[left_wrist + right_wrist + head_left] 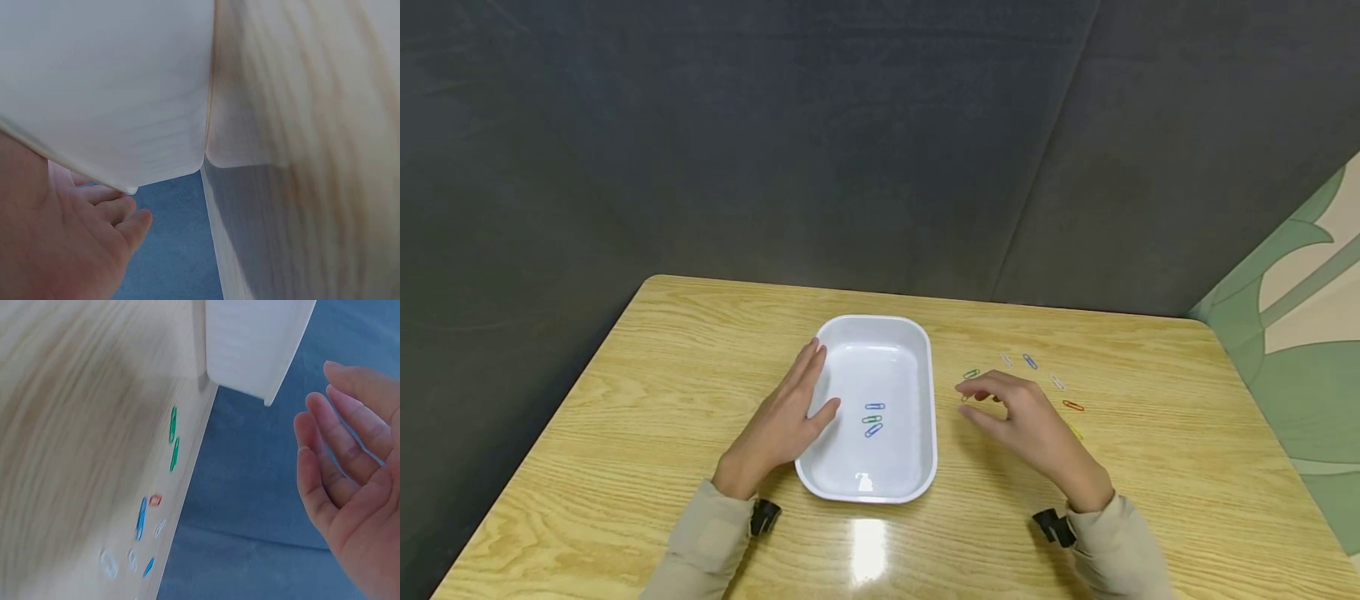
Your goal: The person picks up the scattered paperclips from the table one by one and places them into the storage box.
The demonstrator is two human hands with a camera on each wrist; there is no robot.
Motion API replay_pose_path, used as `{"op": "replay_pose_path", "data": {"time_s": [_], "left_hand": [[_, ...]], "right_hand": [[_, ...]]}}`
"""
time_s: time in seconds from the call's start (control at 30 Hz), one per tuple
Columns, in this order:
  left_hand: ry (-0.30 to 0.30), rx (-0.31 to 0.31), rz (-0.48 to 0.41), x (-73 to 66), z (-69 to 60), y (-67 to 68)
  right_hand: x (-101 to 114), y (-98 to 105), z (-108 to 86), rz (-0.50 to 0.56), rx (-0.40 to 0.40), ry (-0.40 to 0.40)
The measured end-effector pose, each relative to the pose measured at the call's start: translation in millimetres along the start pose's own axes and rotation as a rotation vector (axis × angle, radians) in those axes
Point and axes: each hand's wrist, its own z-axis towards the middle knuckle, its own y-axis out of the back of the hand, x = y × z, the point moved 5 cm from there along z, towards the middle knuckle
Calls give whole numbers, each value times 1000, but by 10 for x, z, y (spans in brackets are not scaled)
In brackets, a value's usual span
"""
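Note:
In the head view my left hand [782, 421] lies along the left rim of the white tray [932, 417], fingers straight and thumb reaching over the inside. In the left wrist view, fingers of that hand [94, 231] show beside the tray [125, 94]. Two blue paper clips and a green paper clip [872, 420] lie inside the tray. Right of it, my right hand [1037, 429] hovers with thumb and fingertips apart around a small orange-yellow clip [964, 398]. The right wrist view shows this hand [356, 462] with loosely bent fingers and nothing visibly held.
Other paper clips lie around my right hand: a green one [972, 374], a blue one [1030, 362], white ones [1057, 382], an orange-red one [1073, 406] and a yellow one [1076, 432]. The wooden table [662, 375] meets a dark cloth backdrop [850, 167].

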Motion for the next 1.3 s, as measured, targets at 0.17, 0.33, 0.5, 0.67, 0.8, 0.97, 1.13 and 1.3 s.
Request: {"op": "replay_pose_path", "data": {"time_s": [0.17, 0.33, 0.5, 0.67, 0.8, 0.97, 1.13, 1.3], "left_hand": [[2, 1, 2, 10, 4, -2], [-6, -1, 12, 11, 9, 2], [-13, -10, 48, -5, 8, 15], [-38, -26, 66, -13, 8, 15], [-42, -20, 63, -11, 1, 7], [-26, -7, 33, 7, 2, -8], [-17, 7, -11, 17, 0, -13], [-10, 16, -55, 35, 9, -24]], "right_hand": [[-91, 67, -102, -18, -3, -28], [-206, 144, -206, -51, -12, -60], [-337, 192, -303, -89, -27, -73], [-444, 206, -401, -110, -28, -97], [-511, 231, -467, -127, -47, -104], [-599, 241, -511, -132, -55, -110], [-672, 224, -521, -121, -9, -150], [-721, 219, -517, -99, 57, -188]]}}
